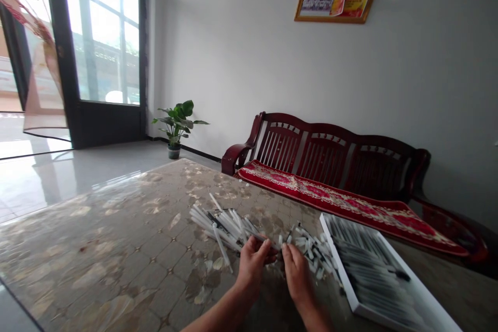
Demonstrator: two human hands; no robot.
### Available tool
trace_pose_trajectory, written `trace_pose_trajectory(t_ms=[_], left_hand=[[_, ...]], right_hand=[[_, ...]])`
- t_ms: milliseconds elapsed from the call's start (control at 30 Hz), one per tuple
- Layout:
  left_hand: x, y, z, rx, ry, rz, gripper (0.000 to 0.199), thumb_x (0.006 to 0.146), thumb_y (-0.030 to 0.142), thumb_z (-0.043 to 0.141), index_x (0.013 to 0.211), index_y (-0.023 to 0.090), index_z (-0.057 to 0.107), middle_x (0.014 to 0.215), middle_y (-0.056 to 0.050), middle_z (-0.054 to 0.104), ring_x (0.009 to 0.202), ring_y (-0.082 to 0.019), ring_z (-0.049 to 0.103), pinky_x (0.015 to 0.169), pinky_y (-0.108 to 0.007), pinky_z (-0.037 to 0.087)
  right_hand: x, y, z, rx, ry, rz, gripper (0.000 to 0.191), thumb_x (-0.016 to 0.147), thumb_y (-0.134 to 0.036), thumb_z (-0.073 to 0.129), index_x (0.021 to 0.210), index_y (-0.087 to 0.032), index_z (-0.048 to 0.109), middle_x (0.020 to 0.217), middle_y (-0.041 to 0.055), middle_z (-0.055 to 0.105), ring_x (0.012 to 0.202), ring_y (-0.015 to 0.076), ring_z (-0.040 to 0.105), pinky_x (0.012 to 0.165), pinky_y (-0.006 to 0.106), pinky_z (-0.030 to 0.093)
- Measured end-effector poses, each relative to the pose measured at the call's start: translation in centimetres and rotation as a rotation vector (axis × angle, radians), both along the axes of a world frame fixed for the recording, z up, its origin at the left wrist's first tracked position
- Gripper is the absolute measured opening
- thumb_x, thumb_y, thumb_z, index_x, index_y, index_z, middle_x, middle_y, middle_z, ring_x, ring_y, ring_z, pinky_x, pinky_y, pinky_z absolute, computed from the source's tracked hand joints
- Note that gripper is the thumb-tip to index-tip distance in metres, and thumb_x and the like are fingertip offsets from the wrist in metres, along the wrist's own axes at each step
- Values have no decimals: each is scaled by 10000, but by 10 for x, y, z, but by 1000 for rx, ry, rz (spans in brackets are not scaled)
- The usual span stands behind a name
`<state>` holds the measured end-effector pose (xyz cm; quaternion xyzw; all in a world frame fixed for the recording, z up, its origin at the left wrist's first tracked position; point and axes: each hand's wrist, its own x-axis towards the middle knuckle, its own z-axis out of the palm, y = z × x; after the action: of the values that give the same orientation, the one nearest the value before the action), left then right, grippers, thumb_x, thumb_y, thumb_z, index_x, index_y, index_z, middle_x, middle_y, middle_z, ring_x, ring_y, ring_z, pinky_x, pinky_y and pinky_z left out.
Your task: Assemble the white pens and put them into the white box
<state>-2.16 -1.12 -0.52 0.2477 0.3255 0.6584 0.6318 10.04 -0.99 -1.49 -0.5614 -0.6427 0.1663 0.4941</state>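
Right between the two hands, a slim tube [275,246] sits just above the tabletop [132,249], its long axis running left to right, one end pointing at the right hand [298,272]! The left hand [252,263] is curled closed around it; the right's fingertips are nearly together at that end, grip too blurred to call. The loose pale tubes [220,224] lie far-left, nearer the left hand, mostly slanting from far left to near right.

Tubes [223,224] left of box [422,293]
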Motion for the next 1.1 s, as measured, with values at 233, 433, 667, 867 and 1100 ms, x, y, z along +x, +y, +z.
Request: trace_pose_trajectory(t_ms=[233,433,667,867,1100], left_hand=[[-1,6,0,-100,-79,19,435,509,387,912,722,144,621,646,-22,682,613,-145,674,585,-233,548],[-1,1,-1,-67,-52,-20,458,504,396,914,752,136,631,659,-35,700,614,-150,679,579,-231,544],[1,1,-1,-52,-24,10,471,486,399,915,761,138,636,638,-23,695,606,-161,678,558,-234,531],[-2,-1,3,-33,-10,11,444,509,375,905,767,143,629,651,-35,703,613,-176,687,564,-243,532],[2,-5,12,101,77,-137,436,526,382,894,803,143,656,692,-50,723,646,-193,693,559,-250,530]], right_hand=[[3,0,5,-52,116,80,469,908,-617,407,797,-204,602,669,13,613,621,170,569,541,244,435],[0,-2,11,12,45,66,449,896,-594,414,683,-218,535,617,-6,556,592,153,514,564,247,406],[-1,0,8,-255,255,115,563,841,-733,353,589,-238,442,466,-48,395,418,126,382,416,254,323],[-3,-6,19,-84,195,110,455,843,-638,469,703,-212,551,629,-3,568,595,152,522,532,243,417],[-1,-5,32,-383,601,102,421,799,-553,434,522,-244,361,420,-86,312,352,76,250,369,219,185]])
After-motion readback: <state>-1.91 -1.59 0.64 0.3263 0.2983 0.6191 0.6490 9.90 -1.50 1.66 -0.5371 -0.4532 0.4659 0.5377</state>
